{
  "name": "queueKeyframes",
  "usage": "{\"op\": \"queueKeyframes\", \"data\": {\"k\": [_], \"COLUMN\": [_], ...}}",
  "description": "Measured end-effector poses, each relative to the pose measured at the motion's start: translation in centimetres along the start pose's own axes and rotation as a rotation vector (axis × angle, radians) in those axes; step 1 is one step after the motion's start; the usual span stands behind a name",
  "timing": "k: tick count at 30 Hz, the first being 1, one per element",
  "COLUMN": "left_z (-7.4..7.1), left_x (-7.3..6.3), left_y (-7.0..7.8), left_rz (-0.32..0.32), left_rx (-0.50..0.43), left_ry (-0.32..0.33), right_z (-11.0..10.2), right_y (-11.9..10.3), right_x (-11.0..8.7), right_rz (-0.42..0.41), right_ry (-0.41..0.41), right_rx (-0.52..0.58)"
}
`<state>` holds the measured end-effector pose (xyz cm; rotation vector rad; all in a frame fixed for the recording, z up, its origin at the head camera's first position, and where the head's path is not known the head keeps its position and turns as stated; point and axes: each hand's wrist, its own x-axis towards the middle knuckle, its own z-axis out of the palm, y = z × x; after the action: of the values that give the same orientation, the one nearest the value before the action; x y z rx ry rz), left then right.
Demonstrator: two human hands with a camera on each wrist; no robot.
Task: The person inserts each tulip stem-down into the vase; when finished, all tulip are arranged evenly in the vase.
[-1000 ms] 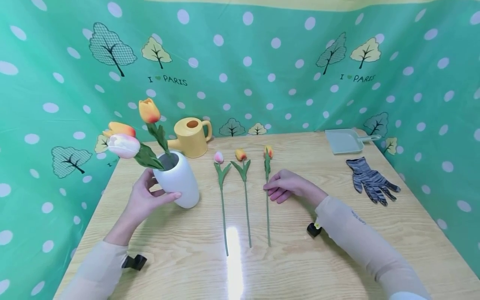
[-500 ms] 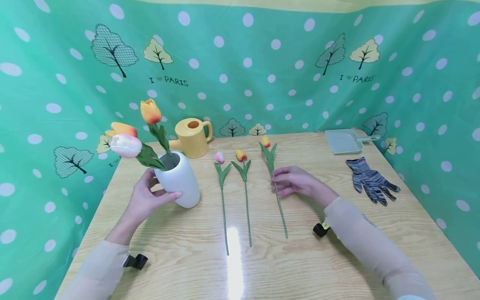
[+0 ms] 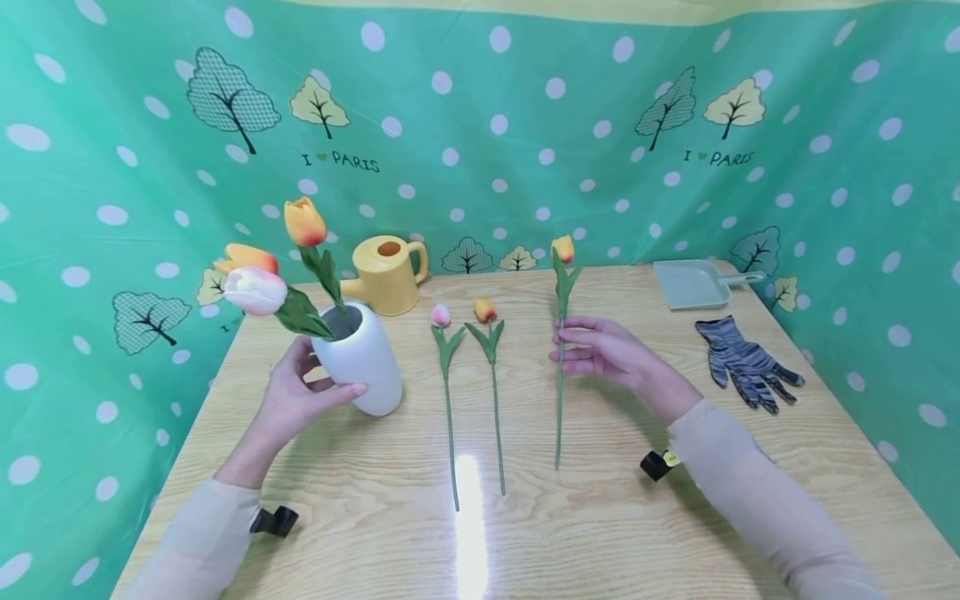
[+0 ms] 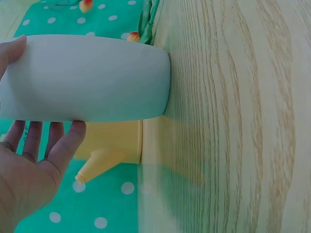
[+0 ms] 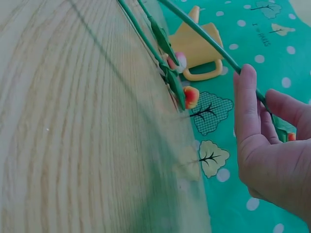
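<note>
My left hand (image 3: 303, 396) grips a white vase (image 3: 367, 362) around its side, thumb in front and fingers behind. Three tulips stand in the vase: a white-pink one (image 3: 255, 292) and two orange ones, one of them (image 3: 304, 222) higher. In the left wrist view the vase (image 4: 92, 77) lies across the picture between thumb and fingers. My right hand (image 3: 607, 354) pinches the green stem of an orange-yellow tulip (image 3: 562, 287), held above the table; its stem (image 5: 209, 39) shows between the fingers in the right wrist view. Left of it, a pink tulip (image 3: 447, 358) and an orange tulip (image 3: 492, 350) lie side by side.
A yellow watering can (image 3: 386, 275) stands at the back behind the vase. At the right lie a pale grey-green dustpan (image 3: 690, 283) and a dark striped glove (image 3: 750, 362). A green dotted curtain (image 3: 510, 100) hangs behind the wooden table (image 3: 360, 533).
My right hand has lifted the rightmost tulip off the table and moved it a little to the right. The left hand keeps its grip on the vase, with little movement.
</note>
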<state>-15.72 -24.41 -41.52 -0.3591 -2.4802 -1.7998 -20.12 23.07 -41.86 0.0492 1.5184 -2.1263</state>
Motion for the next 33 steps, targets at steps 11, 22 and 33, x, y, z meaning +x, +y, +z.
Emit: {"op": "queueKeyframes", "data": {"k": [11, 22, 33], "left_z": [0.0, -0.1, 0.0], "left_x": [0.0, 0.1, 0.1], "left_y": [0.1, -0.1, 0.0], "left_rz": [-0.005, 0.001, -0.007], "left_rx": [0.030, 0.011, 0.021], "left_ry": [0.003, 0.003, 0.004], "right_z": [0.0, 0.9, 1.1], "right_y": [-1.0, -1.6, -2.8], "right_x": [-0.8, -2.1, -3.9], "right_rz": [-0.047, -0.125, -0.160], "right_ry": [-0.022, -0.090, -0.129], "right_rx": [0.000, 0.096, 0.126]}}
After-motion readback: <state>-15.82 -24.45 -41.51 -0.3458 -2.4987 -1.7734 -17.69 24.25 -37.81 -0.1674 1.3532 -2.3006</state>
